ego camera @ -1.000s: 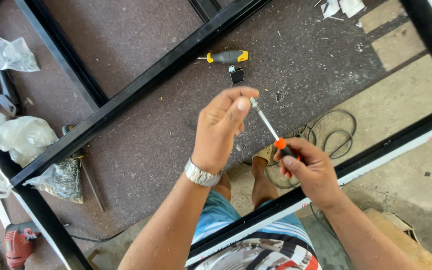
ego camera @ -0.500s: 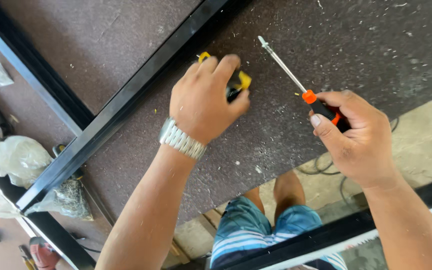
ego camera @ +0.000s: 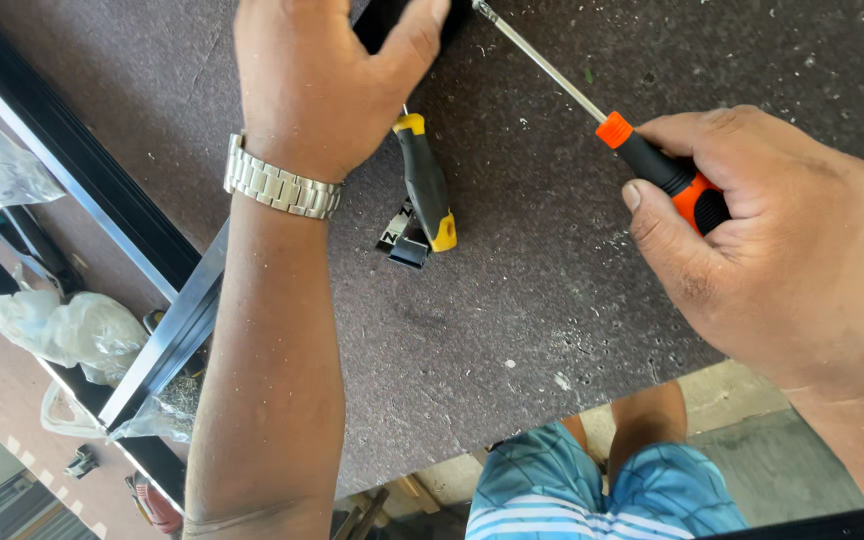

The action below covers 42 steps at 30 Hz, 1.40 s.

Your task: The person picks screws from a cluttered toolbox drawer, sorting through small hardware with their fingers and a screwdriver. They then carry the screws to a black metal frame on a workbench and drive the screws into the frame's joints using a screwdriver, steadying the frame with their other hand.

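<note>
A long screwdriver with a bright steel shaft and an orange-and-black handle (ego camera: 657,165) is held in the right hand (ego camera: 762,260), the fingers clenched around the grip and the thumb laid along it. The shaft is angled up and to the left over a dark brown, speckled board (ego camera: 552,300), and its tip is cut off by the top edge of the view.

The left hand (ego camera: 317,80) is pressed down on a black metal bar (ego camera: 382,20) at the upper edge, with the thumb hooked over it; a silver link wristwatch (ego camera: 282,188) is worn on that wrist. Just below the left hand, a second, shorter tool with a black-and-yellow handle (ego camera: 427,185) lies on the board, ungripped. A small black metal clip (ego camera: 404,240) is seen touching its lower end.

Left of the board, a black and silver metal frame rail (ego camera: 167,330) runs diagonally, and clear plastic bags (ego camera: 62,330) lie beyond it.
</note>
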### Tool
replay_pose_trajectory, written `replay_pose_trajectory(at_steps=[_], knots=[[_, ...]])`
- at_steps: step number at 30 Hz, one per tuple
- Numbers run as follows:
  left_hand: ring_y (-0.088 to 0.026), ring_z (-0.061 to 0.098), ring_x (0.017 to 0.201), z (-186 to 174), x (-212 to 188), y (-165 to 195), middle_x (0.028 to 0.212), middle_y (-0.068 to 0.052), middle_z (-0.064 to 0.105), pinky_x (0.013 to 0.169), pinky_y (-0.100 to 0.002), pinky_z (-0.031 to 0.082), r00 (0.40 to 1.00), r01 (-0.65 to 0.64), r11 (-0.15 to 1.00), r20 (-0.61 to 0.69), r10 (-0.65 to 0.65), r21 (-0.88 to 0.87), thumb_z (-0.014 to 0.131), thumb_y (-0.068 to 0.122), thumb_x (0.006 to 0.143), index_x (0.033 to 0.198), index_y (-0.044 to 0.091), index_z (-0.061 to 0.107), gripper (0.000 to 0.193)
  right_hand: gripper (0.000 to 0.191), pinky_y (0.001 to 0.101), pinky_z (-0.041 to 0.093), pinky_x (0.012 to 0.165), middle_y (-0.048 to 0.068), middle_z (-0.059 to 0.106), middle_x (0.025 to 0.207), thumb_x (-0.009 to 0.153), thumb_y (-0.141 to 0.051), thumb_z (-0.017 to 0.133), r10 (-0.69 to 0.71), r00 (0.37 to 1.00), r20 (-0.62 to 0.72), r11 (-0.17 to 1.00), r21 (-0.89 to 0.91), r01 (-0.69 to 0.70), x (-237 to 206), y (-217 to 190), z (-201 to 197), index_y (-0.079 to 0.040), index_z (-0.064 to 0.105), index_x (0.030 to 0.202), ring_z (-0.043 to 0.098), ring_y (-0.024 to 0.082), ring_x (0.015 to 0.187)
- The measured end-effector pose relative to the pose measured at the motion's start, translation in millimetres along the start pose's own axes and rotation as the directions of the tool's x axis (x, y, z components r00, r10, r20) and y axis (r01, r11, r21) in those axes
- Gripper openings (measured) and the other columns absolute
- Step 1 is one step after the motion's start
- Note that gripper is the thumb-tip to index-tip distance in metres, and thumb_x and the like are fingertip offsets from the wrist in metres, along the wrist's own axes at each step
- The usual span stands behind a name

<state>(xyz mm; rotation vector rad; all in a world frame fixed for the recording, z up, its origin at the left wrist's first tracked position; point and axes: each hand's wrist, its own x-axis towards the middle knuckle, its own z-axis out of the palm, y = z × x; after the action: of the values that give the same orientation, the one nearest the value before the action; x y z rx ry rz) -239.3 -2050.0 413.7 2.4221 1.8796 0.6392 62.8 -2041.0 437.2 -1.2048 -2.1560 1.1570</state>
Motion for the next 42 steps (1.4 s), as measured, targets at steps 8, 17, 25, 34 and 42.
replay_pose_trajectory(at_steps=[8, 17, 25, 34, 42], knots=[[-0.018, 0.061, 0.060, 15, -8, -6, 0.073, -0.006, 0.066, 0.054, -0.033, 0.047, 0.967, 0.208, 0.973, 0.129, -0.221, 0.103, 0.073, 0.041, 0.103, 0.101, 0.006, 0.075, 0.035, 0.023, 0.0320, 0.051, 0.061, 0.015, 0.069, 0.091, 0.089, -0.004, 0.076, 0.065, 0.998, 0.028, 0.996, -0.065, -0.063, 11, -5, 6, 0.003, 0.072, 0.111, 0.066, 0.021, 0.072], [-0.022, 0.063, 0.056, 9, 1, 6, 0.068, -0.011, 0.067, 0.052, -0.035, 0.050, 0.887, 0.388, 0.917, 0.234, -0.398, 0.087, 0.069, 0.044, 0.099, 0.094, 0.007, 0.075, 0.038, 0.024, 0.0323, 0.051, 0.060, 0.016, 0.068, 0.089, 0.090, -0.004, 0.077, 0.062, 0.997, 0.053, 0.992, -0.112, -0.056, 14, -9, 10, 0.004, 0.072, 0.111, 0.066, 0.022, 0.070], [-0.029, 0.071, 0.091, 3, 7, 5, 0.098, -0.010, 0.072, 0.080, -0.045, 0.057, 0.972, 0.210, 0.974, 0.089, -0.216, 0.080, 0.074, 0.039, 0.101, 0.123, 0.009, 0.065, 0.038, 0.022, 0.0324, 0.050, 0.060, 0.013, 0.067, 0.086, 0.088, -0.006, 0.075, 0.014, 1.000, 0.004, 0.992, -0.123, -0.013, 21, -15, 8, 0.002, 0.071, 0.109, 0.065, 0.022, 0.069], [-0.027, 0.070, 0.088, -5, 11, 1, 0.098, -0.008, 0.070, 0.079, -0.043, 0.056, 0.940, 0.332, 0.932, 0.137, -0.314, -0.146, 0.071, 0.034, 0.100, 0.128, 0.009, 0.057, 0.040, 0.025, 0.0316, 0.050, 0.061, 0.012, 0.068, 0.088, 0.088, -0.007, 0.074, 0.080, 0.997, 0.010, 0.992, -0.098, -0.079, 19, -17, 10, 0.000, 0.072, 0.113, 0.064, 0.021, 0.071], [-0.022, 0.064, 0.061, -17, 26, -43, 0.071, -0.006, 0.067, 0.058, -0.037, 0.051, 0.992, -0.080, 0.925, 0.120, 0.037, 0.371, 0.065, 0.013, 0.094, 0.083, 0.008, 0.074, 0.016, 0.026, 0.0303, 0.049, 0.059, 0.009, 0.067, 0.085, 0.089, -0.008, 0.074, 0.131, 0.991, 0.028, 0.987, -0.098, -0.127, 21, -17, 8, -0.002, 0.073, 0.114, 0.063, 0.018, 0.067]])
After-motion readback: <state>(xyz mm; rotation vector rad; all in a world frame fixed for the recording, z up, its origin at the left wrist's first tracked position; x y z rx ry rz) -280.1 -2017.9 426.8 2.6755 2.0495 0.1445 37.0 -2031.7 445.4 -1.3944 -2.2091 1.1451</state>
